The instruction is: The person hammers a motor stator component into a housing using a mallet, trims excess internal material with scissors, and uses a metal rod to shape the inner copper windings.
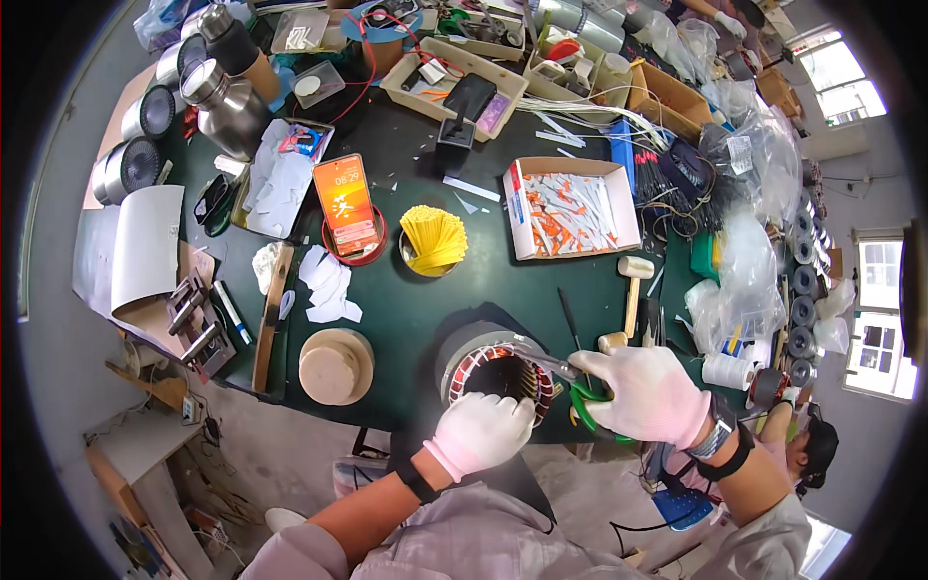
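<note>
A grey cylindrical motor stator (454,354) stands at the table's near edge, its copper windings (471,364) laced with white bands around a dark bore. My left hand (483,430), in a white glove, is closed over the near side of the stator's rim, covering part of the windings. To the right, my gloved right hand (646,391) holds green-handled scissors (587,406). Their metal blades point left across the stator's far right rim. Whether the blades are apart or together is hard to make out.
Behind the stator are a bowl of yellow strips (432,242) and a box of white-and-orange strips (570,208). A mallet (633,290) and thread spool (725,371) lie right; a round tan block (335,366) stands left. Another person (807,449) is at far right.
</note>
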The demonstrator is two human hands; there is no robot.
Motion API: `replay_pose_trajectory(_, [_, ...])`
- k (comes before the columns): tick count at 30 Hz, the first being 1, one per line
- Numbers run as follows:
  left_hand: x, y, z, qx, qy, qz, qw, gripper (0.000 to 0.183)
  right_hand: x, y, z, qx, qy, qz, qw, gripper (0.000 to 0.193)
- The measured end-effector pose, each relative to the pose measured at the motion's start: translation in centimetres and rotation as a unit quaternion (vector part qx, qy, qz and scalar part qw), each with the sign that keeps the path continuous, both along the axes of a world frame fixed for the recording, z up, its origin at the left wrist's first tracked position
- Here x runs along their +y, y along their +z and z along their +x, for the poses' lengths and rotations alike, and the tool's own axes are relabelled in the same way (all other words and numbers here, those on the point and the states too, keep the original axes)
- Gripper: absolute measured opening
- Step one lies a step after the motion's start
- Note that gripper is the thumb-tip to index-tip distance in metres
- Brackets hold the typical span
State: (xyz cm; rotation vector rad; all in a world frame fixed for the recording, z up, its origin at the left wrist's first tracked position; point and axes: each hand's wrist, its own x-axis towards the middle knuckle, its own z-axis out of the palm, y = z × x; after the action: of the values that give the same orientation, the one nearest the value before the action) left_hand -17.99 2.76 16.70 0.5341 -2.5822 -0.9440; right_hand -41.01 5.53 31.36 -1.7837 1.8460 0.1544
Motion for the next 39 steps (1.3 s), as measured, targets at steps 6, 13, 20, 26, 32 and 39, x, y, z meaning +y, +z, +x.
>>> replay_pose_trajectory(6, [-0.5, -0.2, 0.1, 0.018, -0.010, -0.013, 1.000, 0.011, -2.9, -0.4, -1.2, -0.006, 0.047, 0.075, 0.996, 0.041])
replay_pose_trajectory(13, [-1.5, -0.8, 0.1, 0.080, -0.012, -0.053, 0.995, 0.025, -5.1, -0.6, -2.9, -0.043, 0.096, 0.162, 0.981, 0.043])
replay_pose_trajectory(20, [-2.8, -1.4, 0.4, 0.097, -0.062, -0.049, 0.992, 0.025, 0.8, -3.1, -4.1, -0.128, -0.038, 0.095, 0.987, 0.055])
replay_pose_trajectory(26, [-5.5, -1.3, -0.2, 0.056, -0.173, -0.052, 0.982, 0.025, 3.7, -6.5, -4.6, -0.161, -0.065, 0.039, 0.984, 0.062])
replay_pose_trajectory(32, [-3.8, 0.1, -0.8, 0.001, -0.127, -0.056, 0.990, 0.020, 6.8, -13.0, -5.7, -0.242, -0.045, -0.045, 0.968, 0.066])
replay_pose_trajectory(39, [-4.0, 0.2, -2.0, -0.052, -0.149, -0.107, 0.982, 0.027, 9.3, -18.3, -6.1, -0.322, -0.050, -0.147, 0.934, 0.070])
